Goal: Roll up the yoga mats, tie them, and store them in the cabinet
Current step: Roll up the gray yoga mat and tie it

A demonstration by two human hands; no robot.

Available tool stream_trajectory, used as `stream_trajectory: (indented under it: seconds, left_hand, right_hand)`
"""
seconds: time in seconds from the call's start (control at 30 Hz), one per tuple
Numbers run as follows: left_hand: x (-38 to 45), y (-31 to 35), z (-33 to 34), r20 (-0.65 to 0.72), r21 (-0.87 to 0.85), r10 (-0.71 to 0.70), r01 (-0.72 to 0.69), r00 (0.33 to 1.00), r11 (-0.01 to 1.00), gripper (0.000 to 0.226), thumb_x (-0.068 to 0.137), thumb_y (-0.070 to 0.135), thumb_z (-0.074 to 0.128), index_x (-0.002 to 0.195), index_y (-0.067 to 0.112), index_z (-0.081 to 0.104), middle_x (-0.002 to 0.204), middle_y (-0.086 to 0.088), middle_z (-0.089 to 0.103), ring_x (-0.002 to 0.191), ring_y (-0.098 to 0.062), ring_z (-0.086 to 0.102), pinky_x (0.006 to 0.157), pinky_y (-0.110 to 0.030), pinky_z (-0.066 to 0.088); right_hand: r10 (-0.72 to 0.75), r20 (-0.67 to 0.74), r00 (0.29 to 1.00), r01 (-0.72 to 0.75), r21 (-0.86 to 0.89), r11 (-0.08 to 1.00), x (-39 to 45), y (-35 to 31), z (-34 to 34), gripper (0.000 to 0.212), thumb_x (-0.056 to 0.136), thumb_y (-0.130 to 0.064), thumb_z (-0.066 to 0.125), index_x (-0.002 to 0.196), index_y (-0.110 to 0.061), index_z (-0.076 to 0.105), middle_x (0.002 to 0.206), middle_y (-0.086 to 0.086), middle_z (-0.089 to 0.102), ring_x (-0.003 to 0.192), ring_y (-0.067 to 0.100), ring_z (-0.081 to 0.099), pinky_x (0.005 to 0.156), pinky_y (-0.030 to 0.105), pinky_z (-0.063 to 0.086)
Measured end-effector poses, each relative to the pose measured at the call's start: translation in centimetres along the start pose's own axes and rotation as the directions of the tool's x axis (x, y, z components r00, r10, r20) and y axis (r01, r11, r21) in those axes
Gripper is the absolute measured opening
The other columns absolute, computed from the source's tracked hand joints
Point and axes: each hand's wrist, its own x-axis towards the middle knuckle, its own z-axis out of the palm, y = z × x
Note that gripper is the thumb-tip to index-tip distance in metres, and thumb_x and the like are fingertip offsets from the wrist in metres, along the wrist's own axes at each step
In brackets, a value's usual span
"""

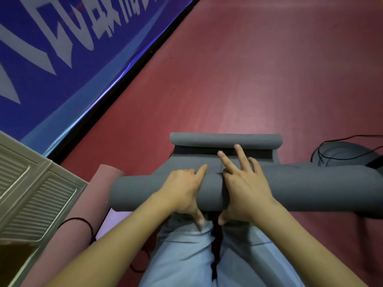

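A grey yoga mat (310,189) lies across the red floor in front of my knees as a thick roll. A short unrolled stretch ends in a curled far edge (226,140). My left hand (184,189) presses on the roll's middle, fingers spread, thumb hanging over the near side. Right beside it, my right hand (244,183) presses the roll too, two fingers reaching onto the flat part. A rolled pink mat (68,235) with a black cord (89,225) around it lies at the left, next to the beige louvred cabinet door (35,201).
A blue banner (62,48) with white lettering runs along the wall at the left. Another grey roll (342,152) with a black cable (335,141) over it sits at the right. My legs in light blue trousers (186,255) are below the mat. Open red floor stretches ahead.
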Motion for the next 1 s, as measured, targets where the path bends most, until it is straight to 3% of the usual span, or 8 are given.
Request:
stream_trajectory:
  seconds: [0.1, 0.17, 0.23, 0.3, 0.53, 0.77, 0.9, 1.0]
  left_hand:
    - [0.8, -0.6, -0.7, 0.024, -0.086, -0.004, 0.006, 1.000, 0.996, 0.145, 0.040, 0.079, 0.086, 0.154, 0.018, 0.020, 0.133, -0.006, 0.061, 0.116, -0.033, 0.061, 0.096, -0.043, 0.051]
    - [1.1, -0.9, -1.2, 0.030, -0.072, 0.000, 0.003, 1.000, 0.997, 0.128, 0.040, 0.080, 0.085, 0.141, 0.020, 0.035, 0.126, -0.003, 0.064, 0.108, -0.031, 0.063, 0.092, -0.042, 0.052]
    - [1.2, -0.7, -1.6, 0.017, -0.010, 0.018, -0.018, 1.000, 1.000, 0.108, 0.040, 0.081, 0.083, 0.121, 0.022, 0.044, 0.110, -0.002, 0.067, 0.095, -0.029, 0.064, 0.081, -0.042, 0.053]
    - [1.2, -0.1, -1.9, 0.015, 0.027, 0.039, -0.039, 0.999, 0.999, 0.098, 0.041, 0.081, 0.082, 0.111, 0.022, 0.047, 0.098, -0.002, 0.068, 0.086, -0.029, 0.064, 0.072, -0.040, 0.050]
    - [-0.8, 1.7, -2.8, 0.099, -0.043, 0.132, -0.128, 0.986, 0.991, 0.088, 0.037, 0.087, 0.075, 0.096, 0.025, 0.058, 0.082, 0.003, 0.065, 0.069, -0.022, 0.060, 0.072, -0.041, 0.056]
    - [-3.8, 3.2, -2.8, 0.226, -0.191, 0.189, -0.147, 0.956, 0.971, 0.078, 0.036, 0.083, 0.082, 0.089, 0.030, 0.060, 0.082, 0.010, 0.065, 0.071, -0.014, 0.060, 0.074, -0.036, 0.056]
    - [-3.7, 2.6, -2.2, 0.235, -0.242, 0.199, -0.141, 0.951, 0.960, 0.074, 0.037, 0.081, 0.083, 0.088, 0.034, 0.057, 0.081, 0.014, 0.064, 0.071, -0.011, 0.060, 0.073, -0.034, 0.055]
    - [-2.0, 1.6, -2.3, 0.250, -0.327, 0.196, -0.107, 0.948, 0.939, 0.075, 0.033, 0.079, 0.084, 0.090, 0.037, 0.060, 0.085, 0.017, 0.067, 0.076, -0.008, 0.063, 0.078, -0.035, 0.057]
  right_hand:
    - [0.034, 0.093, 0.995, -0.029, -0.057, 0.998, 1.1, 0.4, 0.3, 0.133, 0.048, -0.079, 0.082, 0.151, -0.010, 0.033, 0.169, 0.004, -0.011, 0.151, 0.042, -0.021, 0.123, 0.058, 0.007]
    - [0.060, 0.094, 0.994, -0.054, -0.067, 0.996, 1.3, 0.2, 0.8, 0.125, 0.049, -0.071, 0.086, 0.145, -0.012, 0.033, 0.163, 0.012, 0.022, 0.150, 0.043, 0.013, 0.120, 0.053, 0.021]
    - [0.068, 0.034, 0.997, -0.066, -0.060, 0.996, 1.1, 0.2, 1.3, 0.102, 0.052, -0.061, 0.087, 0.131, -0.017, 0.039, 0.135, 0.007, 0.053, 0.125, 0.035, 0.048, 0.105, 0.046, 0.037]
    - [0.058, 0.019, 0.998, -0.057, -0.045, 0.997, 0.8, 0.8, 1.4, 0.088, 0.054, -0.056, 0.085, 0.121, -0.019, 0.041, 0.121, 0.003, 0.060, 0.109, 0.030, 0.057, 0.092, 0.041, 0.040]
    - [0.002, 0.184, 0.983, -0.014, 0.061, 0.998, -2.4, 2.1, -0.4, 0.081, 0.046, -0.063, 0.087, 0.103, -0.026, 0.043, 0.100, -0.006, 0.061, 0.093, 0.022, 0.063, 0.067, 0.032, 0.037]
    - [-0.046, 0.320, 0.946, -0.009, 0.169, 0.986, -5.6, 1.4, -1.1, 0.086, 0.038, -0.069, 0.086, 0.103, -0.029, 0.046, 0.089, -0.011, 0.052, 0.078, 0.018, 0.055, 0.068, 0.034, 0.050]
    - [-0.053, 0.269, 0.962, 0.003, 0.186, 0.983, -5.8, 0.9, -0.3, 0.093, 0.040, -0.071, 0.083, 0.114, -0.031, 0.043, 0.100, -0.009, 0.059, 0.089, 0.019, 0.058, 0.072, 0.034, 0.043]
    - [-0.057, 0.094, 0.994, 0.038, 0.196, 0.980, -5.0, 1.6, 0.7, 0.098, 0.037, -0.075, 0.078, 0.115, -0.031, 0.038, 0.109, -0.010, 0.045, 0.103, 0.016, 0.044, 0.085, 0.033, 0.041]
